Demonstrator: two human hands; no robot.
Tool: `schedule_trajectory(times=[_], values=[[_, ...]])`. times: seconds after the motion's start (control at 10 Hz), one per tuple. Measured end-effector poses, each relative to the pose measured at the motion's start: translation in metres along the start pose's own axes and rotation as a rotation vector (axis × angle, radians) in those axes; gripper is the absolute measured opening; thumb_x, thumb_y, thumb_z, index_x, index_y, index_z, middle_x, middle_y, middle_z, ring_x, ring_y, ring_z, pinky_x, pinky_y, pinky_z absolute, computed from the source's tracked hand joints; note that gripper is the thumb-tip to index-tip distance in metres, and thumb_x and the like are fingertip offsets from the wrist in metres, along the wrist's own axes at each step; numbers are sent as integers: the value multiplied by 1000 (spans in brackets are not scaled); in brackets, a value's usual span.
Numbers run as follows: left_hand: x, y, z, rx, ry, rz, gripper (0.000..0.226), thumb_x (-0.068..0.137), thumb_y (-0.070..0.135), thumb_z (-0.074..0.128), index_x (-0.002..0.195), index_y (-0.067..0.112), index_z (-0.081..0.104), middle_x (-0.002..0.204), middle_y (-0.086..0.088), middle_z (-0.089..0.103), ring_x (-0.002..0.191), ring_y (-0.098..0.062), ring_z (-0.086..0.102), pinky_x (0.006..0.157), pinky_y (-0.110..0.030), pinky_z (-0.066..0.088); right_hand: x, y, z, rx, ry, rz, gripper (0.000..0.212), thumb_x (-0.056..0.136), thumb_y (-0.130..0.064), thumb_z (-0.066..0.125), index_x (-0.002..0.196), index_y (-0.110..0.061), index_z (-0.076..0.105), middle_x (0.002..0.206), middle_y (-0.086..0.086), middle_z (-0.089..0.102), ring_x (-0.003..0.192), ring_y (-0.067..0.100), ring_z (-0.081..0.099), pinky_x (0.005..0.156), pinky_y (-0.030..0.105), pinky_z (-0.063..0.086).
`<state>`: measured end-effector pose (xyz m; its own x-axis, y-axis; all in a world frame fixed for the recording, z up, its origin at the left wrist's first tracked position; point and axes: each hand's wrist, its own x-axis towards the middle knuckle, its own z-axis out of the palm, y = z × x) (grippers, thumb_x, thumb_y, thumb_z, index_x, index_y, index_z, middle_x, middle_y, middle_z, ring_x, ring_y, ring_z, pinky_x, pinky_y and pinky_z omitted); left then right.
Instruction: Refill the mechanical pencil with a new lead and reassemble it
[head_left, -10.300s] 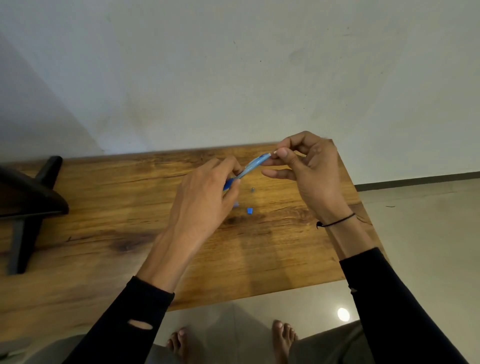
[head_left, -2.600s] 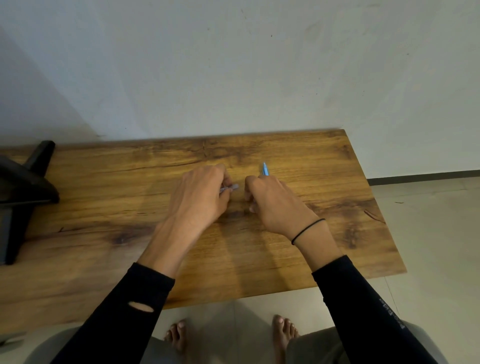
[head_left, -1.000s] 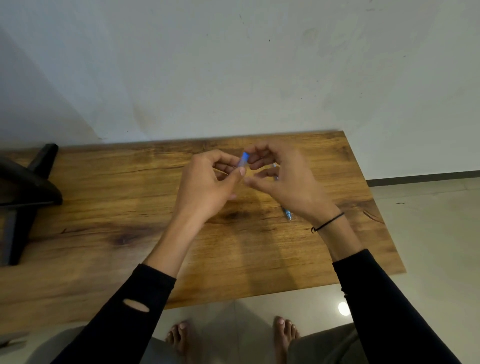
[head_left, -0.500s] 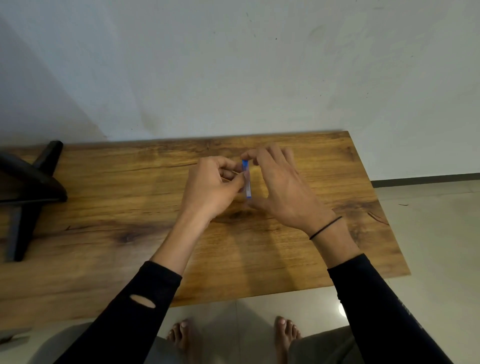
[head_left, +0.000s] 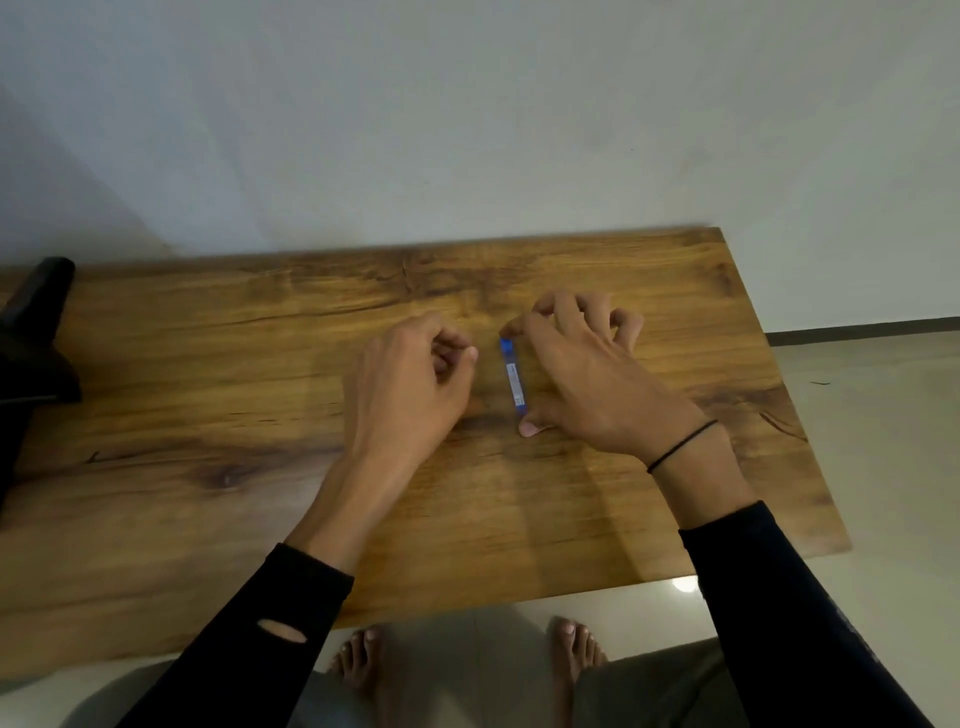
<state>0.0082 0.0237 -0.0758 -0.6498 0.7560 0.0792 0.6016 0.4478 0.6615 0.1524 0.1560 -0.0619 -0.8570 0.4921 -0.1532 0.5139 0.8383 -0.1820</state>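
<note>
A small blue lead case with a white label lies lengthwise on the wooden table, near its middle. My right hand arches over it, with the forefinger at the case's far end and the thumb at its near end. Just left of the case, my left hand hovers with the fingers curled and the thumb pressed to the fingertips. Nothing shows inside that pinch, and a thin lead would be too small to see. The mechanical pencil is not visible; my right hand may cover it.
A black stand sits at the table's left edge. The table's back edge meets a pale wall. Its right edge and near edge drop to a tiled floor, where my bare feet rest.
The hands had held the lead case together in the air. The right hand has since lowered it to the table, and the left hand has let go and drawn slightly left.
</note>
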Motion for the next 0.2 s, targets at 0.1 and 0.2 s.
schedule_trajectory(times=[0.1,0.2], values=[[0,-11,2,-49,36,-8,4,98,27,75,101,25,78,92,13,77,81,-5,73,71,-37,64,-2,-2,0,12,48,-10,110,59,-56,94,151,-30,38,144,1,38,134,29,33,101,51,31],[-11,-14,-2,-65,72,-12,7,103,21,70,105,20,77,101,9,77,86,-7,71,74,-35,64,-3,-7,-8,-9,7,-23,112,57,-50,97,150,-28,39,142,3,41,130,29,37,97,49,31]])
